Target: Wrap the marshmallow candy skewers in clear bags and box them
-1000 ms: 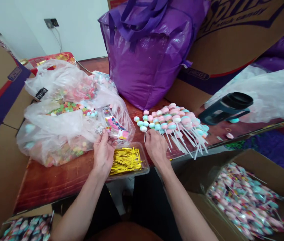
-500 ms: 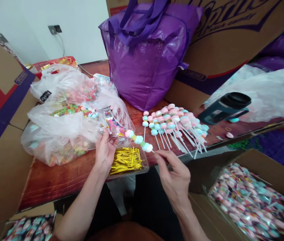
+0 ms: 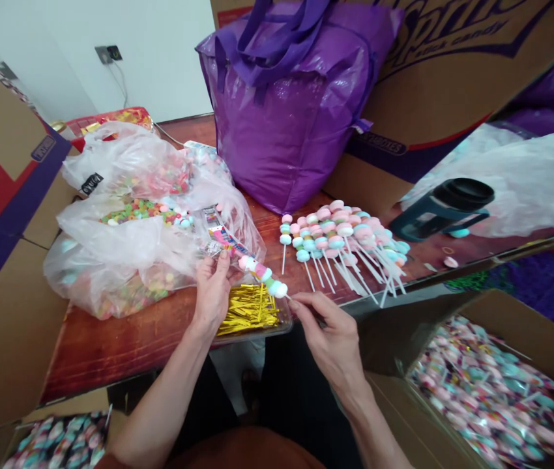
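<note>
My right hand pinches the white stick of a marshmallow candy skewer, strung with white, blue, green and pink pieces. Its far end sits inside the mouth of a clear printed plastic wrapper. Thumb and fingers of my left hand are closed on that wrapper. Just below the skewer, gold twist ties fill a clear plastic tray. Several unwrapped candy skewers lie piled on the table to the right, sticks toward me.
Plastic bags of loose candy cover the table's left side. A purple tote bag stands behind, with a dark teal mug at right. Boxes of candy sticks flank me below the table.
My right hand has moved left with the skewer, which has slid further into the wrapper. My left hand keeps its grip, shifted slightly right. The view has moved slightly.
</note>
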Tool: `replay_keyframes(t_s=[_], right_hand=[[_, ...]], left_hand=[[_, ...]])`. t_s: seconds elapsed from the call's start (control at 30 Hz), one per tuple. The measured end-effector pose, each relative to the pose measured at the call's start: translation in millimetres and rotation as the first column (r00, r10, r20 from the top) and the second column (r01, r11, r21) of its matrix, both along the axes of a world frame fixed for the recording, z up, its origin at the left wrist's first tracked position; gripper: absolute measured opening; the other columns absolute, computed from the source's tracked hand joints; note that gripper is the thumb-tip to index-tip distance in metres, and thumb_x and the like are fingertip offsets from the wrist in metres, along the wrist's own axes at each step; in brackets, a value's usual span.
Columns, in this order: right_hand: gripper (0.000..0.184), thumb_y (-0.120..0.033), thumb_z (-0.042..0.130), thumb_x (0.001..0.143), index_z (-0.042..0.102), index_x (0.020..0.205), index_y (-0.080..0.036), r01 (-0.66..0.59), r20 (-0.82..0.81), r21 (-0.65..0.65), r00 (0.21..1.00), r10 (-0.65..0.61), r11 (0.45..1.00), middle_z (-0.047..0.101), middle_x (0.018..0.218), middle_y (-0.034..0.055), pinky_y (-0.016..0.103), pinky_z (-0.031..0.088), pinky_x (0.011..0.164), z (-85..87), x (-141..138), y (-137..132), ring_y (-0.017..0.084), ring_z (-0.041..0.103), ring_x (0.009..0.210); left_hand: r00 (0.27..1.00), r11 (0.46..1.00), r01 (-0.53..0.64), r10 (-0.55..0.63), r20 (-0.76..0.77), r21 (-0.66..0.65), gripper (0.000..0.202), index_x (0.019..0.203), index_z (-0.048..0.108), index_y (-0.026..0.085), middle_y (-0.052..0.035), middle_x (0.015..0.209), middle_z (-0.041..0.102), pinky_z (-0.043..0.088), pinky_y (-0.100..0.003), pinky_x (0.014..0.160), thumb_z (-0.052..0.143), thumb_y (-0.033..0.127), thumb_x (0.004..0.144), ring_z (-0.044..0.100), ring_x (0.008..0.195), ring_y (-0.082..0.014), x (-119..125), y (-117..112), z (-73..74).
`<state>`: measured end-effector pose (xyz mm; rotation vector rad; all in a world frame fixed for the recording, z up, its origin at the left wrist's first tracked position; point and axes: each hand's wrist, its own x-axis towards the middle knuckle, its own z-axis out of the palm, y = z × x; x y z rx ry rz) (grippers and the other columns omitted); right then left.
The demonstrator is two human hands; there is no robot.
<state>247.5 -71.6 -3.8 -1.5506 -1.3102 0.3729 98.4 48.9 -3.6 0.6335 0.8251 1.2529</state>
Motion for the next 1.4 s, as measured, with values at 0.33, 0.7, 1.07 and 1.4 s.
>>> replay_keyframes(t_s=[0.33,0.7,1.07,1.4], right_hand=[[0.019,-0.017,0.052,0.096,0.066,0.084,-0.020,-0.061,0.194,0.042,0.980,0.052,0.997,0.062,0.076,0.0024,0.025,0.045,0.070,-7.6,-12.9,1.6,0.014,0.059,0.069],[0.022,-0.035,0.058,0.092,0.065,0.077,-0.019,-0.156,-0.414,-0.204,0.908,0.060,0.966,0.058,0.063,-0.0022,0.023,0.040,0.057,-4.4,-23.0,2.6,0.012,0.051,0.059],[0.026,-0.041,0.066,0.084,0.065,0.075,-0.017,-0.268,-0.729,-0.200,0.683,0.040,0.942,0.053,0.056,-0.0041,0.020,0.024,0.041,2.7,-31.7,16.2,0.005,0.034,0.042],[0.029,-0.043,0.061,0.087,0.058,0.071,-0.018,-0.213,-0.680,-0.199,0.733,0.022,0.957,0.049,0.053,-0.0059,0.020,0.025,0.038,-2.1,-43.0,23.3,0.005,0.033,0.039]], left_hand=[[1.000,1.000,0.020,-0.020,-0.016,-0.013,0.039,0.092,0.065,0.017,0.0015,0.081,0.071,0.049,-0.020,0.061,0.086,0.038,0.067,0.064,0.065,-0.0086,5.0,-8.8,2.2],[0.986,0.991,0.136,-0.135,0.093,-0.008,0.035,0.098,0.063,0.016,-0.0039,0.090,0.075,0.053,-0.029,0.081,0.081,0.037,0.076,0.073,0.083,-0.0168,10.7,-13.2,-4.6],[0.977,0.979,0.194,-0.186,0.109,-0.068,0.034,0.097,0.065,0.015,-0.0050,0.085,0.076,0.057,-0.029,0.079,0.080,0.039,0.077,0.075,0.081,-0.0188,4.8,-14.3,1.8],[0.968,0.970,0.227,-0.214,0.131,-0.089,0.035,0.094,0.066,0.014,-0.0083,0.090,0.077,0.057,-0.032,0.083,0.081,0.039,0.076,0.075,0.092,-0.0230,11.2,-26.0,4.7]])
